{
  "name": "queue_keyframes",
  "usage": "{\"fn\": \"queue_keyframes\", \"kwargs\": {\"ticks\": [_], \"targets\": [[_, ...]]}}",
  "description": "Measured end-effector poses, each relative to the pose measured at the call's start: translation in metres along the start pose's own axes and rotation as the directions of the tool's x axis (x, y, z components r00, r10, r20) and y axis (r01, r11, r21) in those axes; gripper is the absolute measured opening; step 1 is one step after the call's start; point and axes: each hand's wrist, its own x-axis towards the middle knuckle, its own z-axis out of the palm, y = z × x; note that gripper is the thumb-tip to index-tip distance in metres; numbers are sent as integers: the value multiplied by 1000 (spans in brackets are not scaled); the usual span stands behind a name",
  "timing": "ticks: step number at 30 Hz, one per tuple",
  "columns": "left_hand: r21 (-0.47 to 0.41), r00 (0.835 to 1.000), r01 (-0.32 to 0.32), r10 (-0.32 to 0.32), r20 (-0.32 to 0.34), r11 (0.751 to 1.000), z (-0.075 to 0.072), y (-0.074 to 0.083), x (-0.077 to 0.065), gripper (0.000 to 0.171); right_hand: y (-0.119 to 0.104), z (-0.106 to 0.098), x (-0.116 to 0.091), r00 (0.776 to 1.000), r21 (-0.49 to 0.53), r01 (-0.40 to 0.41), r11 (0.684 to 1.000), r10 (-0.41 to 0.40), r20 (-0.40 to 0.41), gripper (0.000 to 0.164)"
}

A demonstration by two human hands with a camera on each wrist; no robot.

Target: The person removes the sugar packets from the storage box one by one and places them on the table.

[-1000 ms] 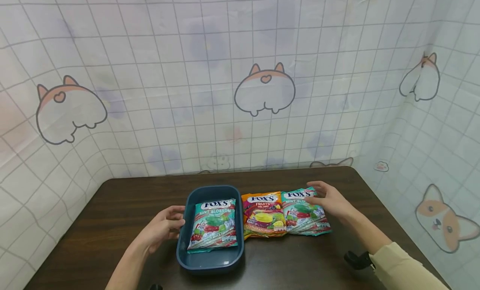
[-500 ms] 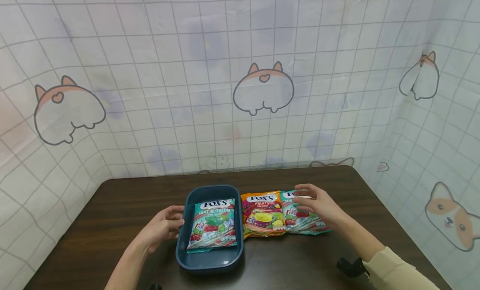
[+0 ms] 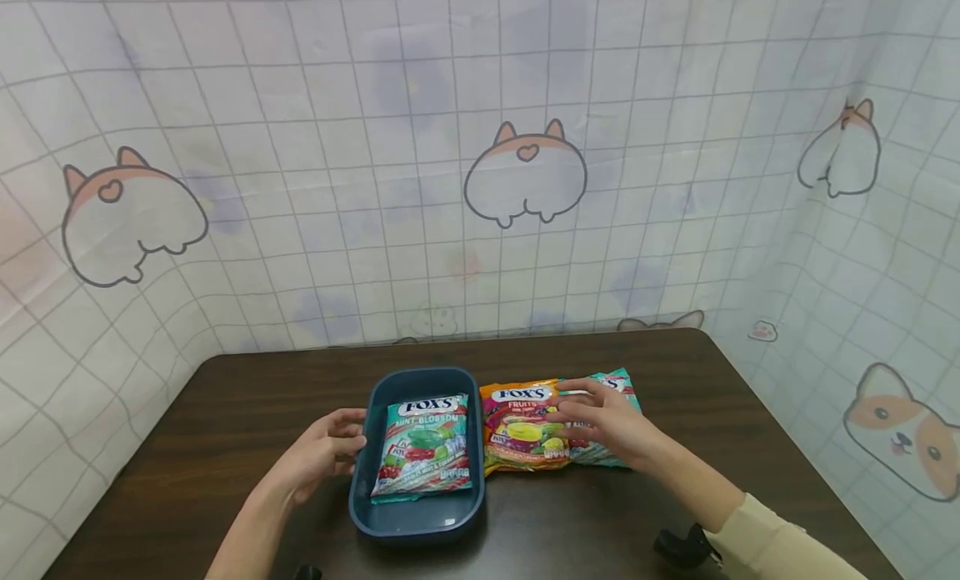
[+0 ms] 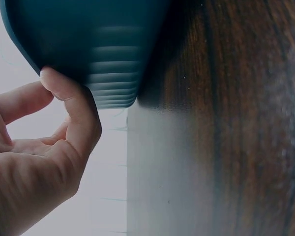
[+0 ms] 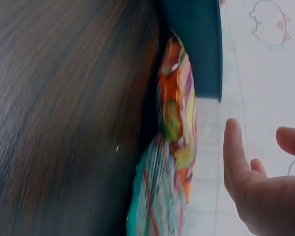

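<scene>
A dark blue plastic bin [image 3: 363, 488] sits on the table, with a teal bag of Mint Blossom candy [image 3: 423, 447] lying inside. My left hand [image 3: 322, 451] is at the bin's left side, its bent fingertips right at the rim; in the left wrist view a fingertip [image 4: 54, 81] overlaps the upper edge. To the right of the bin lies an orange bag of Fruits candy [image 3: 517, 413]. Over that bag's right edge and a second teal candy bag [image 3: 618, 388] hovers my right hand [image 3: 611, 426], fingers spread and holding nothing. It partly hides the second teal bag.
The bin and bags are on a dark wooden table [image 3: 540, 530]. A patterned grid cloth [image 3: 420, 188] hangs behind the table and along both sides. Black wrist-worn gear [image 3: 682, 547] shows by the right sleeve.
My right hand has moved left from the second teal bag's right side, toward the orange bag. The left hand stays at the bin; bin and bags look about the same.
</scene>
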Motion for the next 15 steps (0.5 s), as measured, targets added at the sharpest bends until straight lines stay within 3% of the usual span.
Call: {"fn": "queue_keyframes", "kwargs": {"ticks": [15], "targets": [[2, 1000, -5, 5, 2, 1000, 0, -2, 1, 50, -5, 45, 9, 999, 23, -48, 999, 48, -6, 60]]}}
